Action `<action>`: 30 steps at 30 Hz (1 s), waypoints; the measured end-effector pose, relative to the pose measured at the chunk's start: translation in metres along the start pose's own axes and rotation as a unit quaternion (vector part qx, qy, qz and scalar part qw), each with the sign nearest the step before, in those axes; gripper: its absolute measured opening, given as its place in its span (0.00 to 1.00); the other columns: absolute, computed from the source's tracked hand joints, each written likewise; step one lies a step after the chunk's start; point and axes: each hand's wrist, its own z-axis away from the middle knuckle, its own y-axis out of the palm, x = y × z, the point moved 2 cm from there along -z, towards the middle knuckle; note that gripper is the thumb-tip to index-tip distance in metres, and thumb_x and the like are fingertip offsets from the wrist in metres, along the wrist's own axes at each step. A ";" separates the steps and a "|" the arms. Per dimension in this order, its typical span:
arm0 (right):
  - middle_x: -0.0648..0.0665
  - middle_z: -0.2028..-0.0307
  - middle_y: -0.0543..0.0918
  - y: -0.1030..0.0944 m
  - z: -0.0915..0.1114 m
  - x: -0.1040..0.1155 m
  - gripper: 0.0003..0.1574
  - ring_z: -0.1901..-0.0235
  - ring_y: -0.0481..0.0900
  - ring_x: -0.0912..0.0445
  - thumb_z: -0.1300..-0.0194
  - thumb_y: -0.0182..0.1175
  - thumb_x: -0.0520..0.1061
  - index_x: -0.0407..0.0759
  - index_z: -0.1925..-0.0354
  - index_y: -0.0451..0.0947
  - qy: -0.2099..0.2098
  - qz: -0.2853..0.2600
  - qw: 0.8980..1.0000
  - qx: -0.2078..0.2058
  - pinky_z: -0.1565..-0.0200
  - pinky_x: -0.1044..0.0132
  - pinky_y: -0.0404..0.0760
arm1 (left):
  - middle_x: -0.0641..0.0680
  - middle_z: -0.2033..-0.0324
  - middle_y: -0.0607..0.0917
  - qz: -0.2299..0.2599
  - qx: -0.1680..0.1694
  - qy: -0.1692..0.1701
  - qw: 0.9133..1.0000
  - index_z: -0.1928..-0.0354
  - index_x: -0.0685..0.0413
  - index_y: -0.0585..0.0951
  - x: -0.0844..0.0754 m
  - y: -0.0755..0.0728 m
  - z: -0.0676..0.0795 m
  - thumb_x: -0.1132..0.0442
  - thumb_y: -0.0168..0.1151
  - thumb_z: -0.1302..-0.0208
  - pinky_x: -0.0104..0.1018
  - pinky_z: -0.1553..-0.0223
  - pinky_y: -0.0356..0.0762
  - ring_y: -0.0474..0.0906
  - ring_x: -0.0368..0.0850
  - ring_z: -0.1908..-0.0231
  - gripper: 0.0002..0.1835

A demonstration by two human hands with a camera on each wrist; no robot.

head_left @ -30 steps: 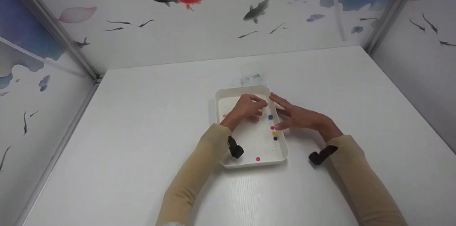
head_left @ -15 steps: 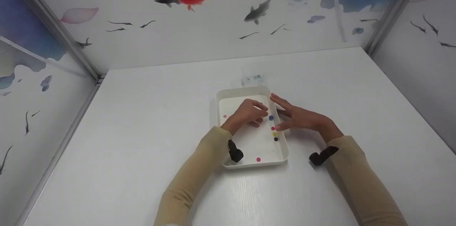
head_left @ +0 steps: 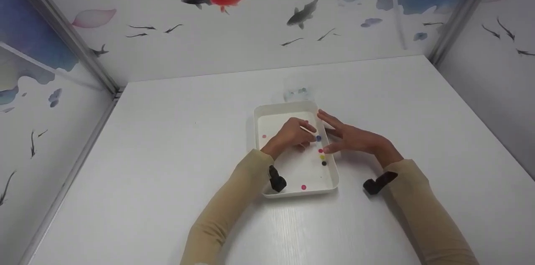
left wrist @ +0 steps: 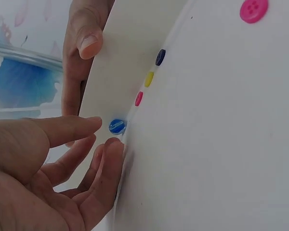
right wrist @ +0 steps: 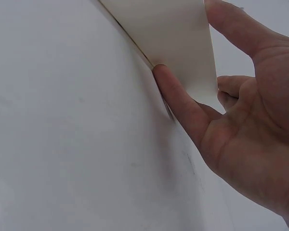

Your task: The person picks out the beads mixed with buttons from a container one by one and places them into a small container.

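Observation:
Small coloured buttons lie in a shallow white tray (head_left: 288,193). Along its right wall stand a blue button (left wrist: 117,126), a pink button (left wrist: 138,99), a yellow button (left wrist: 149,79) and a dark button (left wrist: 160,57). My left hand (head_left: 292,134) is inside the tray, its fingertips close around the blue button; a gap shows between them and it in the left wrist view. With fingers spread and fairly straight, my right hand (head_left: 355,137) rests against the right wall. Its thumb lies over the rim, and other fingers touch the outside.
Another pink button (head_left: 304,187) lies near the tray's front edge, and a pale pink one (head_left: 264,136) by the left wall. A clear plastic bag (head_left: 297,93) with small things inside is behind the tray. The white table (head_left: 167,152) has printed walls around it.
My left hand has moved toward me and slightly right inside the tray, down to the blue button. A pink spot beyond its fingers has come into sight. My right hand stays at the wall.

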 end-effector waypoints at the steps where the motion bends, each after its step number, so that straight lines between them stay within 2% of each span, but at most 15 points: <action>1: 0.57 0.20 0.27 0.000 0.000 0.000 0.71 0.20 0.42 0.39 0.40 0.73 0.52 0.63 0.20 0.32 -0.002 -0.001 1.000 0.001 0.24 0.35 0.49 | 0.58 0.58 0.90 -0.006 0.000 0.002 1.000 0.51 0.57 0.87 0.000 0.001 0.000 0.65 0.70 0.40 0.26 0.75 0.78 0.79 0.39 0.75 0.14; 3: 0.57 0.20 0.27 0.000 0.001 0.000 0.70 0.20 0.42 0.39 0.40 0.72 0.51 0.63 0.20 0.32 -0.005 -0.006 1.000 0.003 0.24 0.35 0.47 | 0.58 0.51 0.88 -0.019 -0.004 0.007 1.000 0.52 0.57 0.87 -0.001 0.002 -0.001 0.63 0.71 0.41 0.26 0.75 0.78 0.78 0.39 0.76 0.15; 5: 0.58 0.20 0.28 0.000 0.001 -0.001 0.70 0.20 0.43 0.40 0.40 0.72 0.51 0.63 0.20 0.32 -0.005 -0.009 1.000 0.002 0.23 0.35 0.46 | 0.60 0.50 0.88 -0.031 -0.005 0.011 0.999 0.52 0.56 0.88 -0.003 0.003 -0.001 0.62 0.72 0.41 0.25 0.74 0.77 0.77 0.38 0.76 0.15; 7: 0.58 0.20 0.29 0.000 0.001 -0.001 0.70 0.20 0.43 0.40 0.40 0.72 0.51 0.63 0.20 0.33 -0.005 -0.012 1.000 0.002 0.23 0.35 0.46 | 0.59 0.53 0.89 -0.040 -0.008 0.014 0.999 0.52 0.56 0.88 -0.004 0.005 -0.002 0.61 0.72 0.41 0.25 0.74 0.76 0.77 0.38 0.77 0.15; 10: 0.57 0.19 0.29 0.000 0.001 -0.002 0.70 0.20 0.43 0.40 0.40 0.72 0.52 0.64 0.20 0.33 -0.003 -0.008 1.000 -0.001 0.24 0.34 0.46 | 0.57 0.66 0.89 -0.046 -0.010 0.016 0.999 0.52 0.57 0.88 -0.005 0.007 -0.003 0.62 0.72 0.41 0.25 0.75 0.75 0.76 0.38 0.78 0.15; 13: 0.57 0.19 0.29 0.001 0.001 -0.002 0.70 0.20 0.42 0.40 0.40 0.72 0.53 0.63 0.20 0.33 -0.002 -0.004 1.000 -0.002 0.24 0.34 0.45 | 0.52 0.73 0.86 -0.042 -0.015 0.007 0.999 0.52 0.58 0.87 -0.005 0.009 -0.004 0.63 0.71 0.41 0.24 0.76 0.75 0.76 0.38 0.79 0.15; 17: 0.58 0.19 0.28 0.002 0.001 -0.002 0.70 0.20 0.42 0.41 0.41 0.72 0.53 0.63 0.20 0.32 0.001 -0.001 1.000 -0.002 0.23 0.35 0.44 | 0.51 0.74 0.84 -0.031 -0.013 -0.003 0.999 0.51 0.60 0.87 -0.005 0.011 -0.005 0.64 0.70 0.40 0.24 0.78 0.76 0.76 0.38 0.80 0.15; 27: 0.58 0.19 0.29 0.001 0.001 -0.001 0.71 0.20 0.41 0.40 0.41 0.73 0.53 0.63 0.20 0.32 0.002 0.001 1.000 -0.002 0.23 0.36 0.46 | 0.56 0.71 0.89 -0.038 -0.015 0.031 0.999 0.55 0.63 0.88 -0.006 0.010 -0.008 0.67 0.70 0.43 0.24 0.76 0.77 0.76 0.37 0.81 0.13; 30: 0.57 0.19 0.29 0.000 0.001 0.001 0.70 0.20 0.41 0.39 0.40 0.72 0.53 0.62 0.19 0.32 -0.004 0.003 1.000 -0.001 0.23 0.35 0.47 | 0.56 0.75 0.88 -0.035 -0.014 0.031 0.999 0.59 0.62 0.89 -0.006 0.011 -0.009 0.67 0.71 0.43 0.25 0.77 0.77 0.76 0.37 0.82 0.10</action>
